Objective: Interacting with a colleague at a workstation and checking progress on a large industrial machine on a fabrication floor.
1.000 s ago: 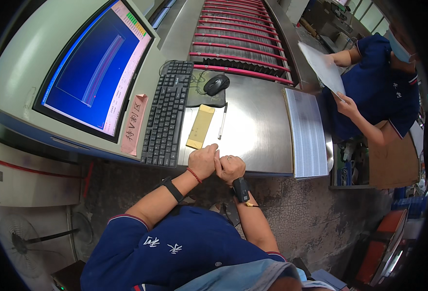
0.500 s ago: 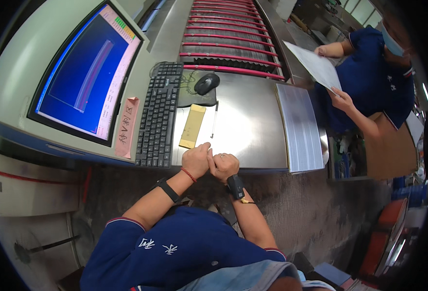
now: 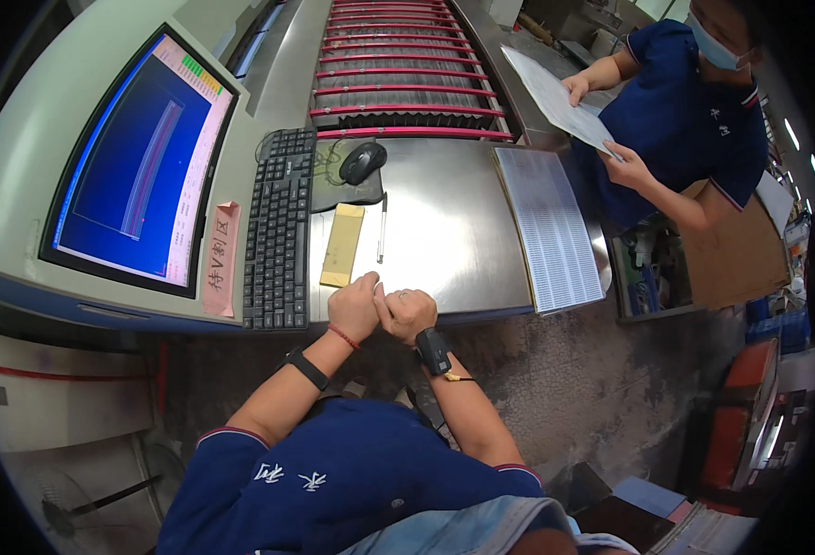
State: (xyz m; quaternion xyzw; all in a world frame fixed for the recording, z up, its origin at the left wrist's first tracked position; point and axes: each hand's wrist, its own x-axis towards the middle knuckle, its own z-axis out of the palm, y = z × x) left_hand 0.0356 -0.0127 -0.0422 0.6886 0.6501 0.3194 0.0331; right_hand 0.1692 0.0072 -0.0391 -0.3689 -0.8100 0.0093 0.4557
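Left hand [image 3: 353, 312] and right hand [image 3: 408, 315] come together, fingers curled, at the near edge of the steel counter [image 3: 467, 236] — whether they pinch anything, I cannot tell. The flat yellow block [image 3: 343, 245] and slim pen [image 3: 383, 228] lie just beyond, unheld — neither in use.

Block [image 3: 343, 245]: dull yellow. Keyboard [image 3: 278, 231], mouse [image 3: 363, 163]: black. Crossbars [image 3: 407, 130] read pinkish red to me. Flat panel [image 3: 555, 236]: pale grey-white, finely lined. Bracelet [image 3: 343, 337]: red. Shirt [image 3: 361, 462]: navy, white lettering [image 3: 313, 481].
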